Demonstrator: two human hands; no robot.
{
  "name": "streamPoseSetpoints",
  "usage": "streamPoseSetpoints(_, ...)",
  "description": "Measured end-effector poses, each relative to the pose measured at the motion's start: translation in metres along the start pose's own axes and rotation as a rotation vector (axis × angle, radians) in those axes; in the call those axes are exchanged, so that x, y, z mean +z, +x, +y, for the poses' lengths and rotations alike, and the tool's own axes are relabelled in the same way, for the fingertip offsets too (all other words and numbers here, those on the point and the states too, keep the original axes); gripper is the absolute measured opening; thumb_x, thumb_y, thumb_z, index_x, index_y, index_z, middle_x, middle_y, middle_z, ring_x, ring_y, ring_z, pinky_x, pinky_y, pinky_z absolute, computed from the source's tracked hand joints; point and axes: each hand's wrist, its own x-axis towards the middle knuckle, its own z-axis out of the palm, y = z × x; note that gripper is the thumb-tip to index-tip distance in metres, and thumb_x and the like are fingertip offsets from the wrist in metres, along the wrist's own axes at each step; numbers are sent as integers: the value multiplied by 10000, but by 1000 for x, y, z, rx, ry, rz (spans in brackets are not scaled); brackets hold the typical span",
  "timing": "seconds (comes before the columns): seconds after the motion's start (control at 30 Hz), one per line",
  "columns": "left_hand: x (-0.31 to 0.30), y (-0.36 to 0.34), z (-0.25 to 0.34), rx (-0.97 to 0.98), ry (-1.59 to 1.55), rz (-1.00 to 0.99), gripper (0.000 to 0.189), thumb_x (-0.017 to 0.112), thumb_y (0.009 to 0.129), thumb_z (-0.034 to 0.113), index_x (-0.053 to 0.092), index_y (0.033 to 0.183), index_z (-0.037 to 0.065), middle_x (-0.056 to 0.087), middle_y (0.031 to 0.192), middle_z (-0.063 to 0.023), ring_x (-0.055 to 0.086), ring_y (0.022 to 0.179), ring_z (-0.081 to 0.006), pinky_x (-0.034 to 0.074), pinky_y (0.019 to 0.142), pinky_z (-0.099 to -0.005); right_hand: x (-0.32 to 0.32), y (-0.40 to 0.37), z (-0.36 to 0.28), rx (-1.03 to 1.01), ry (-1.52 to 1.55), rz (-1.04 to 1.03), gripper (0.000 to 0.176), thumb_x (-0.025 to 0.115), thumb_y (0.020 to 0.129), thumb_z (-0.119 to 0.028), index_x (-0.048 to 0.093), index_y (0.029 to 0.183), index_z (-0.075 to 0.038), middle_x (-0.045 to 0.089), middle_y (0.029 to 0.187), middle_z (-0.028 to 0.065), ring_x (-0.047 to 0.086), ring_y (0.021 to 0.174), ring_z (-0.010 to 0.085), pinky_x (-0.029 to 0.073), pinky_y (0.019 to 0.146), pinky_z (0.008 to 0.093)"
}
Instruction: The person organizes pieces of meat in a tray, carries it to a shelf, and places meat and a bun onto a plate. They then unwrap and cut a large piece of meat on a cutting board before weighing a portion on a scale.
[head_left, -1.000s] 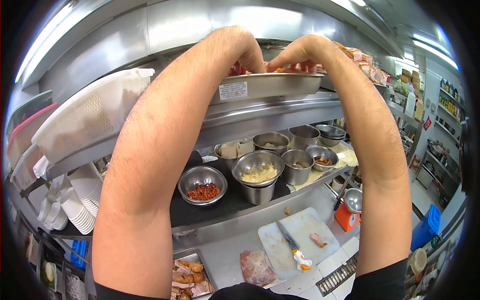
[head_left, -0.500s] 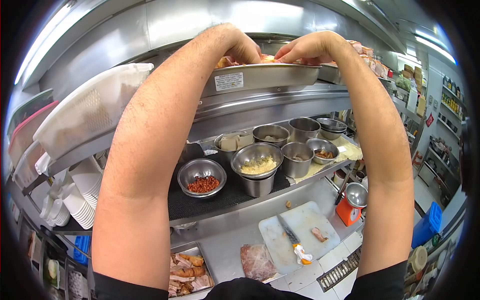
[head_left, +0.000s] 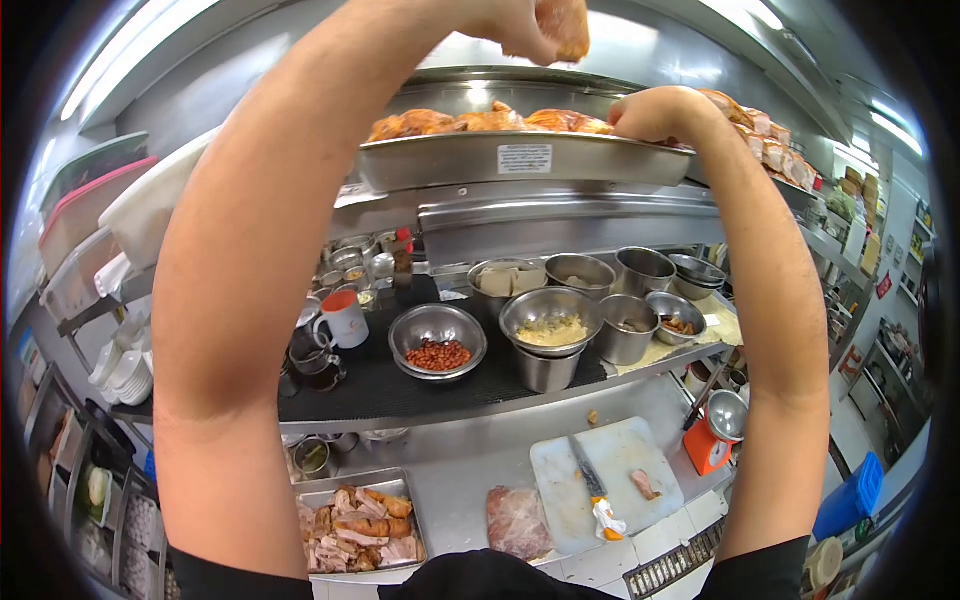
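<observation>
High above the shelf, my left hand [head_left: 510,28] is closed around a browned piece of roast chicken [head_left: 568,28]. Below it stands a long metal tray [head_left: 430,160] with a printed label [head_left: 525,159] on its front, holding more roast chicken [head_left: 490,119]. My right hand [head_left: 655,112] reaches over the tray's right end; its fingertips are hidden behind the rim and the chicken there.
Steel bowls of red beans [head_left: 438,356] and chopped pale food [head_left: 552,332] stand on the lower shelf near a mug [head_left: 344,320]. On the counter are a cutting board [head_left: 560,510] with a knife [head_left: 588,468], an orange scale [head_left: 706,450] and a tray of cut meat [head_left: 415,490].
My left hand has risen out of the tray with a piece of roast chicken. My right hand stays at the tray's right side. The view has shifted somewhat to the left.
</observation>
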Motion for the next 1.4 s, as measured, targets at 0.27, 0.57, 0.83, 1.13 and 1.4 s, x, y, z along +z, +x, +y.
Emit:
streamPoseSetpoints(0.27, 1, -190, -33, -213, -724, 440, 1151, 828, 706, 595, 326, 1595, 62, 541, 1475, -219, 561, 1354, -369, 492, 1113, -523, 20, -10, 51, -360, 941, 147, 705, 783, 881, -422, 538, 1442, -72, 649, 1309, 93, 661, 1125, 176, 543, 933, 341)
streamPoseSetpoints(0.57, 85, -458, 12, -626, -1588, 823, 1189, 819, 727, 610, 287, 1626, 41, 351, 1635, -189, 395, 1492, -398, 410, 1178, -591, 44, -65, 34, -944, 1305, 189, 741, 702, 951, -413, 438, 1512, -7, 586, 1422, 139, 633, 1259, 255, 553, 1029, 453)
streamPoseSetpoints(0.83, 104, -669, 106, -1402, -2166, 650, 1069, 815, 782, 516, 308, 1613, 73, 400, 1601, -140, 409, 1476, -342, 401, 1189, -537, 259, -151, -153, -926, 1458, -485, 825, 717, 890, -306, 365, 1571, -1, 546, 1468, 172, 575, 1332, 287, 489, 1099, 454)
streamPoseSetpoints(1.13, 105, -891, 61, -2064, -1608, 36, 884, 707, 936, 471, 301, 1602, 56, 548, 1396, -88, 558, 1214, -192, 481, 955, -327, 584, -242, -476, -262, 1655, -1289, 803, 701, 940, -109, 290, 1625, -29, 476, 1531, 146, 512, 1373, 248, 457, 1117, 384)
streamPoseSetpoints(1.4, 165, -989, -62, -2086, -1436, -473, 715, 609, 913, 641, 567, 1371, 94, 589, 949, -4, 488, 811, -108, 408, 698, -274, 620, -266, -693, -591, 1455, -948, 985, 757, 856, 15, 189, 1653, -96, 484, 1477, 178, 574, 1285, 265, 497, 1073, 375)
